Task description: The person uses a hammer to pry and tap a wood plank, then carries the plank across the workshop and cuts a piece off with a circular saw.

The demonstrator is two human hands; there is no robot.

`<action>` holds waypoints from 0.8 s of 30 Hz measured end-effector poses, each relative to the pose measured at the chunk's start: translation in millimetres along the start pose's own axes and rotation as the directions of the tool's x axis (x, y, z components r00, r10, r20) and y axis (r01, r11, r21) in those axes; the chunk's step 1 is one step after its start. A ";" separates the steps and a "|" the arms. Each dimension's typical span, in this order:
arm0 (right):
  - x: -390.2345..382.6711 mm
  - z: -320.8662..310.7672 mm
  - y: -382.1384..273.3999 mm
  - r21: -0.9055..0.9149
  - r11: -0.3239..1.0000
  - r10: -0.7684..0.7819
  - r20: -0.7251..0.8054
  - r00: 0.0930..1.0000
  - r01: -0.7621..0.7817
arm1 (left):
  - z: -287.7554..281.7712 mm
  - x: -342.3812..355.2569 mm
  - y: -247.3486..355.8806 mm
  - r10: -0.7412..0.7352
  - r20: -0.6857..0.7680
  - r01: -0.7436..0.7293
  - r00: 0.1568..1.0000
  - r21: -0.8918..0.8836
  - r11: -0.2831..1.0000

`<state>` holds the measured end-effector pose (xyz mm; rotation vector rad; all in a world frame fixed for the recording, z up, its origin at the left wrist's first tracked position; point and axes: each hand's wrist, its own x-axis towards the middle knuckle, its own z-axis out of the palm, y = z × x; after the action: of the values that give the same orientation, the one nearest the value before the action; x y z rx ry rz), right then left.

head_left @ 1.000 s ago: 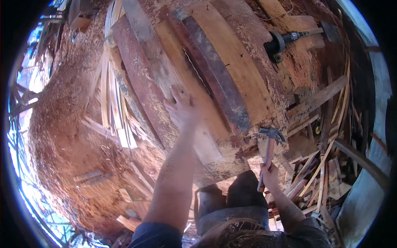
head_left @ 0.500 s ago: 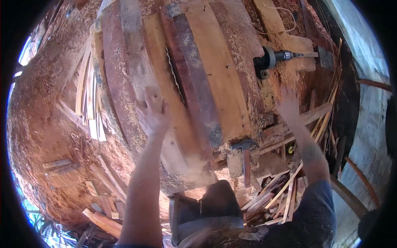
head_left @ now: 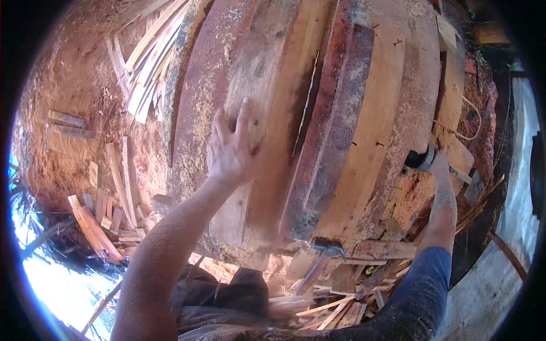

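Observation:
My left hand (head_left: 230,153) lies with fingers apart on a pale, weathered plank (head_left: 256,62) among several worn tan and dark red boards (head_left: 355,187), dusted with sawdust. My right hand (head_left: 439,165) grips the black cylindrical power tool (head_left: 416,159) at the right side of the boards, its far part mostly hidden by the hand. A claw hammer with a wooden handle (head_left: 315,267) lies at the near edge of the boards, between my arms.
Bundled thin wood strips (head_left: 151,62) lie at upper left, loose offcuts (head_left: 94,233) at left and more scraps (head_left: 333,312) below the boards. A cord (head_left: 467,135) loops beside the tool. A pale, weathered surface (head_left: 489,284) runs along the right edge.
My right hand let go of the hammer, which now lies at the near edge, and reached forward onto the power tool. The view shifted; my left hand stays on the pale plank.

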<state>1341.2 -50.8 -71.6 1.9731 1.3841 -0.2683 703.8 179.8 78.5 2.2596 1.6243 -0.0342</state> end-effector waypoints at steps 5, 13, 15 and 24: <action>-15.1 -46.0 -56.5 0.021 0.995 0.096 0.157 0.983 -0.100 | 1.2 -6.6 -5.4 0.002 -0.046 0.001 0.999 0.058 0.998; -118.2 3.1 -74.4 -0.194 0.955 0.137 -0.379 0.915 -0.223 | 2.9 -4.8 1.3 0.056 -0.055 -0.054 0.997 0.039 0.998; -163.2 -7.9 -94.7 -0.010 0.985 0.159 -0.301 0.940 -0.170 | 1.7 -5.4 0.1 0.055 -0.064 -0.052 0.996 0.043 0.998; -454.3 -97.3 -289.7 0.750 0.646 0.280 -0.061 0.958 -0.141 | -13.5 -11.3 4.5 0.010 0.013 -0.011 1.000 0.038 0.999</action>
<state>878.0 -272.2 119.0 2.8775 1.2203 -0.6482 701.5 172.3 94.9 2.2913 1.6182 -0.0780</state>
